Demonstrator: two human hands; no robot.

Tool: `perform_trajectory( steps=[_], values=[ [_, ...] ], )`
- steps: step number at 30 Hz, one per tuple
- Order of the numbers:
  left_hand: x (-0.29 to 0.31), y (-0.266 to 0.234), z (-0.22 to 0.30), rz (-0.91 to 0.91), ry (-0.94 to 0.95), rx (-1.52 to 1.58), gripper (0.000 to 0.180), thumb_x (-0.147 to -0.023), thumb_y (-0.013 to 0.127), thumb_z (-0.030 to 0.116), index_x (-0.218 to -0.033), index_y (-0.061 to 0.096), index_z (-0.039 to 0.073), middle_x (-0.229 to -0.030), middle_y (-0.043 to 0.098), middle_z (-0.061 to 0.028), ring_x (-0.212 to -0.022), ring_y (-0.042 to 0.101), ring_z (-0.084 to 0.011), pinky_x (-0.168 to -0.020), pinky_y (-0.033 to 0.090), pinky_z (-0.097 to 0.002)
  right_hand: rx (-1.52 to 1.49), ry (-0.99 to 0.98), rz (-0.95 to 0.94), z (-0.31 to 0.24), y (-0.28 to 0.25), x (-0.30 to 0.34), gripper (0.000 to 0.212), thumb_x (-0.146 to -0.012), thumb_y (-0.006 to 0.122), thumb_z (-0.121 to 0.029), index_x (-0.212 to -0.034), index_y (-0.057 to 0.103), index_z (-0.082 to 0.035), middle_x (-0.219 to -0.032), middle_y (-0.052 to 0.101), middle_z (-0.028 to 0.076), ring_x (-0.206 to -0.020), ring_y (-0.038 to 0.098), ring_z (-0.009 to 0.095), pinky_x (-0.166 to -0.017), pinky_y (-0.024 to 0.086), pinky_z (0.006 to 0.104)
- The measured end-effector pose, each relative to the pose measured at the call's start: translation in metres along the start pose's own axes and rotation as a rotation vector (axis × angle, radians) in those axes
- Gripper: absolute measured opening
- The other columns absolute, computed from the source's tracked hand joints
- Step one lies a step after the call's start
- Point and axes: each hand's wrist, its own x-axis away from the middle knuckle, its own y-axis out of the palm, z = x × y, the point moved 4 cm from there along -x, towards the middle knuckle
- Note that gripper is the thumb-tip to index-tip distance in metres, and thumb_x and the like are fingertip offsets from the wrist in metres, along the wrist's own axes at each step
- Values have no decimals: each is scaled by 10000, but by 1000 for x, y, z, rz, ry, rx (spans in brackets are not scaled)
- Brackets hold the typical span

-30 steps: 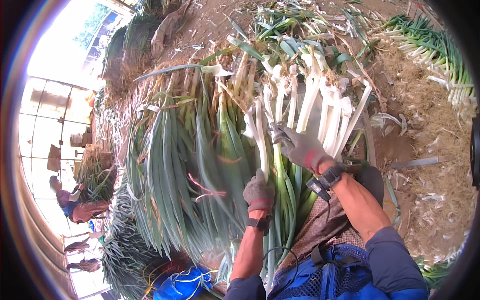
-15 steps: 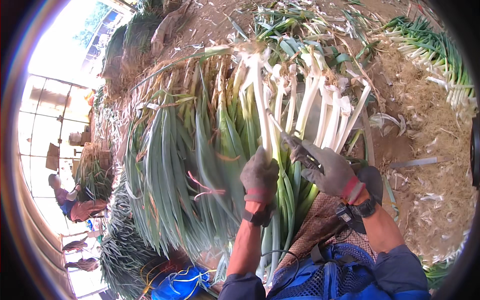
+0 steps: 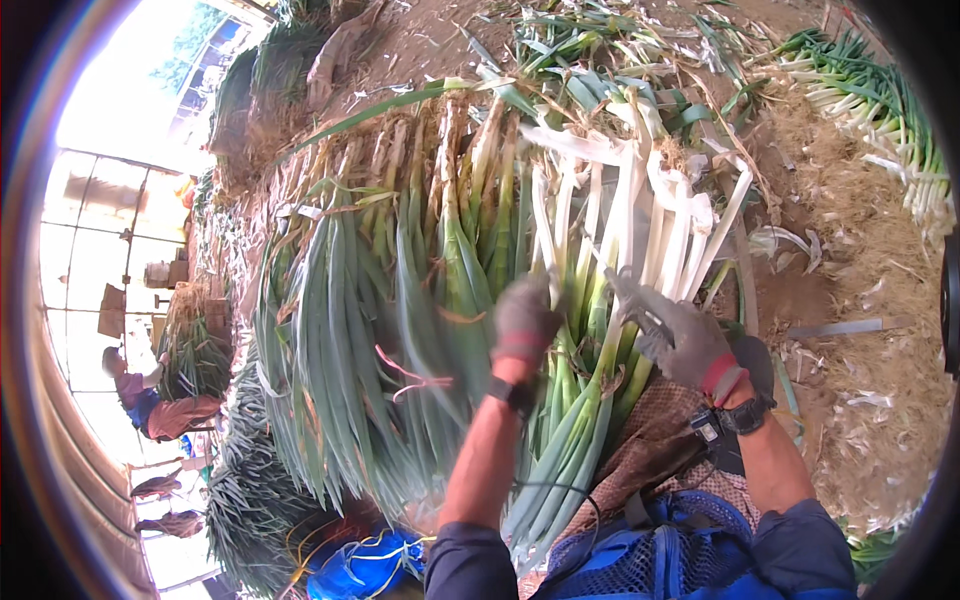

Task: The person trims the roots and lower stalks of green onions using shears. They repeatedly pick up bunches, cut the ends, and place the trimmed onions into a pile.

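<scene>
My left hand (image 3: 527, 318), in a grey glove and smeared by motion, is at the left edge of the peeled green onions (image 3: 625, 200). Its fingers do not show clearly. In my gloved right hand (image 3: 682, 335) is a dark air blow gun (image 3: 640, 308), its thin metal nozzle pointing up and left over the white stalks. The peeled onions lie side by side, white ends away from me, green leaves (image 3: 560, 455) running toward my lap. Left of them spreads a thick layer of unpeeled green onions (image 3: 340, 350) with brown, dry root ends. A pink tie (image 3: 405, 375) lies on their leaves.
Onion trimmings (image 3: 590, 40) litter the ground ahead. A row of peeled onions (image 3: 880, 120) lies far right, beside scattered roots (image 3: 860, 330). A metal strip (image 3: 835, 327) rests on the ground. Another person (image 3: 160, 395) sits at far left near a bundle. Blue plastic (image 3: 365, 570) lies lower left.
The green onion my left hand gripped is no longer upright in it; another stalk with its leaves now shows lying among the white ones. My left hand blurs; the right shifted slightly right.
</scene>
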Motion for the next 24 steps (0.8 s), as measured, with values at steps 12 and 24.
perform_trajectory(
  steps=[12, 24],
  values=[
    [-36, -29, -109, -112, -663, -37, 730, -782, 893, 404, -1375, 617, 80, -1244, 744, -199, -1172, 702, -407, -991, 563, -478, 4, 29, -302, -42, 44, 10, 748, -953, 704, -437, -1614, 453, -192, -973, 663, 251, -939, 690, 449, -859, 544, 525],
    [55, 9, -88, -107, -668, 259, 539, -843, 818, 450, -1184, 716, 45, -1120, 764, -201, -1046, 734, -385, -903, 564, -460, 75, 49, -405, -62, 56, -26, 679, -951, 636, -294, -1589, 460, -144, -1066, 699, 296, -1001, 691, 475, -904, 529, 547]
  ],
)
